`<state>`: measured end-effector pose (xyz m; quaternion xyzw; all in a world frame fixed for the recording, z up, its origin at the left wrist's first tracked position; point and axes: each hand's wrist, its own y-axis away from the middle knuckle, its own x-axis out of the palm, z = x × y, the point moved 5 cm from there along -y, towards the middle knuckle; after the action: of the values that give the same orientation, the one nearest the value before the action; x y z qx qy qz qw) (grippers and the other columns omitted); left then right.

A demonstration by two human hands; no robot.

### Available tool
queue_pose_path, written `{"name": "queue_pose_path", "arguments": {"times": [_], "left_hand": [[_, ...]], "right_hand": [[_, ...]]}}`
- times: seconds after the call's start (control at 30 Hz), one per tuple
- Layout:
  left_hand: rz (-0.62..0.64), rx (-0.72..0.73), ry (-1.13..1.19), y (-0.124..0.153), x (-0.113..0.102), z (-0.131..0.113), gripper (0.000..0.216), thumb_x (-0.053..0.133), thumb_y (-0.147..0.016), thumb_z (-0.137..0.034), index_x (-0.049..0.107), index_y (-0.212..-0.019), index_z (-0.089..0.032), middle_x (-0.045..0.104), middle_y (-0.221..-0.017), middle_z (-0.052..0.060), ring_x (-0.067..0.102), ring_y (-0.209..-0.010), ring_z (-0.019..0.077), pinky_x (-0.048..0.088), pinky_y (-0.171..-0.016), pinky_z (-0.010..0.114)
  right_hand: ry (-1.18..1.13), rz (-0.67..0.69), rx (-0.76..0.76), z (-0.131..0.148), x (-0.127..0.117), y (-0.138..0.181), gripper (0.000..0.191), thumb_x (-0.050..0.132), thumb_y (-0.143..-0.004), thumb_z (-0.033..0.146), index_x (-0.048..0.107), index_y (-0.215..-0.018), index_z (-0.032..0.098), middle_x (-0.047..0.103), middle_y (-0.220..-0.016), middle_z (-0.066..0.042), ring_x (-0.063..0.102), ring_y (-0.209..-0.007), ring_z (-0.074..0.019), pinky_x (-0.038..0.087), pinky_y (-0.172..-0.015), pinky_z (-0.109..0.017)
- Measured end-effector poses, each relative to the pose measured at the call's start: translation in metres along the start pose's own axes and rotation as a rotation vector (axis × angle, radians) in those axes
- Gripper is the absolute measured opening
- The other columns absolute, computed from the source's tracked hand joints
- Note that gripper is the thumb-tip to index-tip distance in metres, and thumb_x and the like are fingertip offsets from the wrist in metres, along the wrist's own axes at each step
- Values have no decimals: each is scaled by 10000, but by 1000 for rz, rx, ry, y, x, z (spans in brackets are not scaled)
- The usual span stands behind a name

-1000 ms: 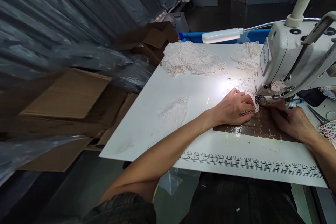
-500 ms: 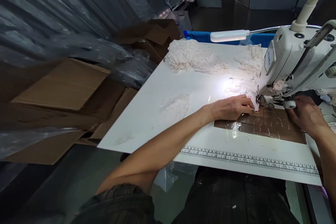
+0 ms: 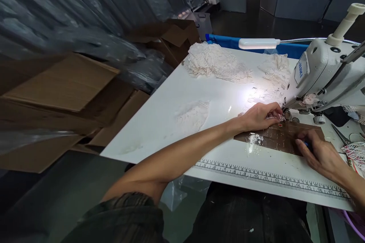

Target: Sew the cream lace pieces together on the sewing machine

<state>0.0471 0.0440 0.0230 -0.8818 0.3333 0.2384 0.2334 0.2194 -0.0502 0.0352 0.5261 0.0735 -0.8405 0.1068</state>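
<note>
My left hand rests on the white table with its fingers pinched on a small piece of white lace right at the needle of the white sewing machine. My right hand lies on the brown taped patch in front of the machine, fingers closed on a small blue object that I cannot name.
Heaps of white lace lie at the table's far edge, and one piece lies mid-table. A lamp hangs over them. A printed ruler runs along the near edge. Scissors lie right. Cardboard boxes stand left.
My right hand came away from the knob under the machine head and moved down onto the brown patch. My left hand stayed pinched at the needle. The view shifted slightly.
</note>
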Motion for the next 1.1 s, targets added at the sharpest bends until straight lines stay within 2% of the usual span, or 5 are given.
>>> {"name": "queue_pose_path", "arguments": {"times": [0.1,0.23,0.57,0.83,1.1], "left_hand": [[-24,-62,104,-1,-4,4,187,620,-824,-180,572,-1002,-151,752,-902,39,707,-886,128,552,-821,274],[-2,-225,324,-3,-3,15,257,672,-773,-249,560,-978,-143,745,-832,47,716,-846,157,557,-797,301],[-27,-486,543,-6,-1,25,470,718,-677,-212,501,-1085,-125,672,-716,-2,672,-766,168,497,-749,313],[-24,-481,530,-5,0,27,550,701,-689,-209,457,-1173,-117,654,-714,-17,635,-721,140,466,-724,290],[-18,-415,465,-5,2,28,488,692,-735,-244,445,-1143,-138,691,-776,20,663,-736,146,482,-688,283]], "right_hand": [[222,-65,-103,8,7,-13,474,177,-996,448,574,-890,212,696,-743,-73,654,-633,-227,399,-534,-308],[453,-99,-16,-1,13,-35,579,135,-1008,462,625,-922,166,673,-668,-85,618,-548,-225,280,-487,-302],[543,-177,-2,11,23,-50,709,18,-1007,507,621,-928,142,601,-603,-85,535,-485,-204,156,-461,-272],[520,-232,-31,18,22,-56,638,54,-1020,452,597,-871,152,597,-616,-83,512,-496,-188,147,-480,-277],[507,-124,41,12,21,-56,453,231,-1007,423,595,-917,170,637,-665,-81,564,-534,-209,165,-479,-281]]}}
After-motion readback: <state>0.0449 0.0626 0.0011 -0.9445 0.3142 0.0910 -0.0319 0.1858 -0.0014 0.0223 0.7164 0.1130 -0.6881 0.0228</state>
